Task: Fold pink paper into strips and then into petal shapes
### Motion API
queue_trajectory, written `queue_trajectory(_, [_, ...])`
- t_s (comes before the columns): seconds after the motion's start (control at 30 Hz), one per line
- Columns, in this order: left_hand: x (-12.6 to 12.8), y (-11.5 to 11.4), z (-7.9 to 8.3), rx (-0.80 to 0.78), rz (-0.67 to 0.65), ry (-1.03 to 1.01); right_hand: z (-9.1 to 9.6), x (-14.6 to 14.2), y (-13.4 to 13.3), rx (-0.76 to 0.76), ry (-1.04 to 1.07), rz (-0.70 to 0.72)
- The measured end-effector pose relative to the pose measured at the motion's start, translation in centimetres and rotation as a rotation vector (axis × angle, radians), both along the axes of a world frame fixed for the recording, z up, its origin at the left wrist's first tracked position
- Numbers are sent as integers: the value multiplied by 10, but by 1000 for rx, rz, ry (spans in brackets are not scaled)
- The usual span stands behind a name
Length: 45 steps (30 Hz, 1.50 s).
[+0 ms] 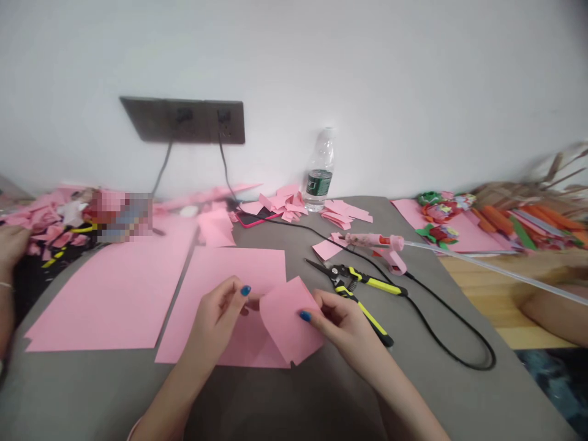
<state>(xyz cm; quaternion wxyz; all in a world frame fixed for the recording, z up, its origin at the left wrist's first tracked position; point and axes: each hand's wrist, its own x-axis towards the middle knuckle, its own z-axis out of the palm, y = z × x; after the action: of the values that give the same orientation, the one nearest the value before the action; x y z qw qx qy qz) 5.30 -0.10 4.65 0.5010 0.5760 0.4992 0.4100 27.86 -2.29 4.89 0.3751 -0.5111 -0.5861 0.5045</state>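
Both hands are up just above the grey table top [413,392], close together but not touching, with a pink paper piece [287,321] held between them. The left hand [215,312] pinches the piece's left edge, and the right hand [342,324] grips its right edge. The fingernails [245,291] are painted blue.

Directly beneath the hands lies a large pink sheet [248,263], and further left of them is a second pink sheet [105,294]. Just right of the right hand are yellow-and-black snips [342,278], lying on the table with their handles near that wrist. Beyond them, ahead and to the right, is a pink glue gun [376,245] with a long glue stick [496,269] and a black cord [450,324].

Straight ahead of the hands are pink paper scraps [282,205], a phone [257,217] and a water bottle [319,174]. Far to the right are foam flowers [438,223]. At the far left edge is another person's hand [11,245], resting near a heap of pink paper [43,217].
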Motion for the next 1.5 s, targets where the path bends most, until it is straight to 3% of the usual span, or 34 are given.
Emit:
queue_trajectory(0.1, [2, -1, 1, -26, -30, -13, -1, 1, 0, 122, -131, -22])
queue_trajectory(0.27, [18, -9, 14, -83, -262, 89, 2, -13, -4, 381, -276, 85])
queue_trajectory(0.37, [24, -10, 22, -131, -359, 119, 4, -18, -4, 444, -259, 117])
queue_trajectory(0.53, [14, -3, 27, -211, -484, 132, 10, -3, 1, 376, -185, 123])
queue_trajectory(0.7, [2, 0, 30, -311, -549, 167, 16, 13, 7, 336, -379, 205])
queue_trajectory(0.83, [7, -1, 31, -351, -537, 163, 19, 10, 8, 329, -555, 244])
queue_trajectory(1.2, [9, 0, 34, -377, -584, 198, 40, 4, -3, 190, -603, 353])
queue_trajectory(1.37, [10, -1, 38, -386, -636, 185, 43, 5, 0, 198, -732, 270])
queue_trajectory(1.5, [9, -2, 36, -352, -651, 195, 41, 6, 1, 239, -639, 320])
